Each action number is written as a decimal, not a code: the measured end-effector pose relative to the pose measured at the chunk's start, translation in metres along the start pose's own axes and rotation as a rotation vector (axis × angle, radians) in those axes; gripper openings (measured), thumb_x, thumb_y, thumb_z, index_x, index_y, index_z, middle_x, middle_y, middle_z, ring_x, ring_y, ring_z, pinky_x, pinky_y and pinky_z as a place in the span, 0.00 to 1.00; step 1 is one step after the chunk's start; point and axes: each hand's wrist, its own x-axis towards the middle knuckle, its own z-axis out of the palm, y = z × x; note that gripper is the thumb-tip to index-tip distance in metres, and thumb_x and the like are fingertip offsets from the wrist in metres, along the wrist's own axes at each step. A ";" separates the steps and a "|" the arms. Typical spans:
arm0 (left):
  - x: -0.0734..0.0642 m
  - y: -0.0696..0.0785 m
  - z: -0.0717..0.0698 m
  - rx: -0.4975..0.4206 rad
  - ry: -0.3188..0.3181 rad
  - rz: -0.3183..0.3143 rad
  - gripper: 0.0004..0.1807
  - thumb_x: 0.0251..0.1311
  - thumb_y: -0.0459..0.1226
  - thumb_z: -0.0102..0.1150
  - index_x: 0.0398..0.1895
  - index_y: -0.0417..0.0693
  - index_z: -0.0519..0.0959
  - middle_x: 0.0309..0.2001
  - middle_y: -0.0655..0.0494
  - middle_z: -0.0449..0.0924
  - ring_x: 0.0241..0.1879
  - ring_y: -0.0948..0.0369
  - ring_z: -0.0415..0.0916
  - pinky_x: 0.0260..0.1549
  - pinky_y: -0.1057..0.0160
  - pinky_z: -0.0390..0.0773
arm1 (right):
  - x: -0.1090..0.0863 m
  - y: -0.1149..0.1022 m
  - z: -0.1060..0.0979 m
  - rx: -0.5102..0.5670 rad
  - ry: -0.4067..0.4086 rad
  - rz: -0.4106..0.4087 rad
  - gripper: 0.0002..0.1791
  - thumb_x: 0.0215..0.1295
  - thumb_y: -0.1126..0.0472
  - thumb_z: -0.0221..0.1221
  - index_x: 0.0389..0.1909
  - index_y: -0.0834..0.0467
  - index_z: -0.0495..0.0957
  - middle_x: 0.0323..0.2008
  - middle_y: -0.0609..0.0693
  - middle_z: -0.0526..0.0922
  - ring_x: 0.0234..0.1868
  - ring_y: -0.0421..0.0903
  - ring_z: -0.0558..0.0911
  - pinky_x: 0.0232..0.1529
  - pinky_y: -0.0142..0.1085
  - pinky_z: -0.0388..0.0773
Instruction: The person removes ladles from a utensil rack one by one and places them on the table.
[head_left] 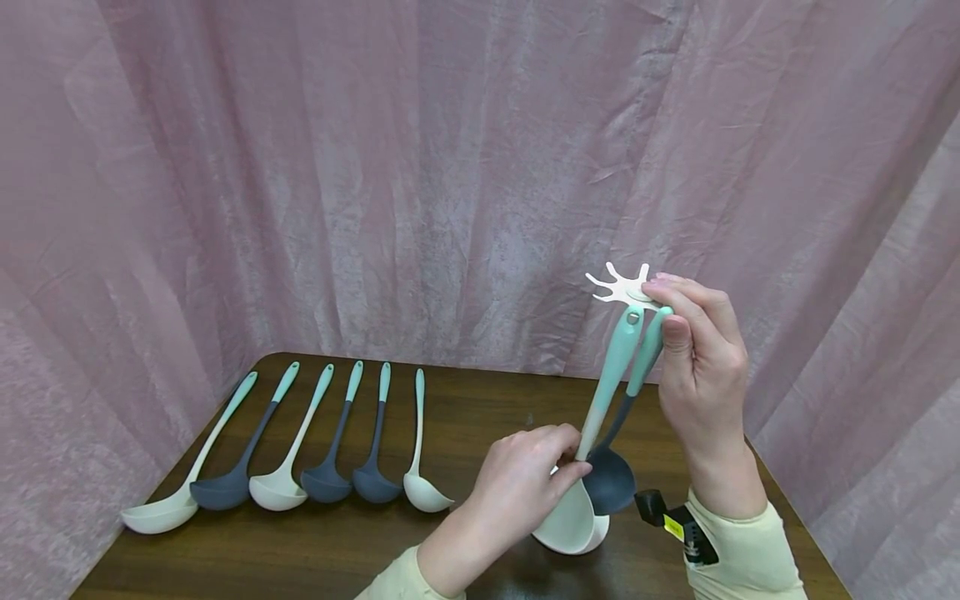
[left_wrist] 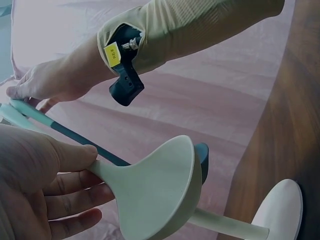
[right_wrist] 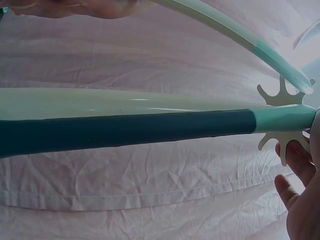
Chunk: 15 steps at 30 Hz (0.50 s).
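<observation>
My left hand [head_left: 528, 467] pinches a cream ladle [head_left: 566, 521] with a mint handle, low on the handle just above its bowl. In the left wrist view the thumb lies along the neck of the ladle. This ladle's handle end is up beside the hooked top of a white utensil stand [head_left: 618, 288]. Behind it, a dark blue ladle [head_left: 610, 482] hangs with its handle end at the hooks. My right hand [head_left: 701, 350] grips the stand's top, fingers over the hub and thumb by the dark ladle's handle end. The stand's round base [left_wrist: 280, 210] rests on the table.
Several ladles lie in a row on the left of the brown wooden table [head_left: 480, 408], cream ones [head_left: 279, 490] and dark blue ones [head_left: 326, 483], handles pointing away. A pink curtain [head_left: 480, 183] hangs behind and on both sides.
</observation>
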 end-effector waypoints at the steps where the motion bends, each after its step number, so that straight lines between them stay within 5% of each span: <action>1: 0.000 0.000 0.000 -0.001 0.000 -0.001 0.12 0.63 0.43 0.81 0.37 0.58 0.83 0.33 0.72 0.83 0.27 0.74 0.70 0.27 0.72 0.67 | 0.000 0.001 0.000 -0.004 -0.004 0.001 0.36 0.82 0.38 0.54 0.50 0.70 0.88 0.52 0.69 0.84 0.62 0.51 0.85 0.67 0.35 0.77; 15: 0.005 0.000 -0.006 -0.011 -0.003 0.002 0.11 0.63 0.42 0.81 0.38 0.57 0.84 0.33 0.70 0.83 0.26 0.74 0.69 0.27 0.73 0.66 | 0.004 0.001 0.001 -0.001 0.002 0.021 0.36 0.82 0.39 0.54 0.50 0.71 0.88 0.52 0.70 0.84 0.62 0.53 0.85 0.67 0.35 0.77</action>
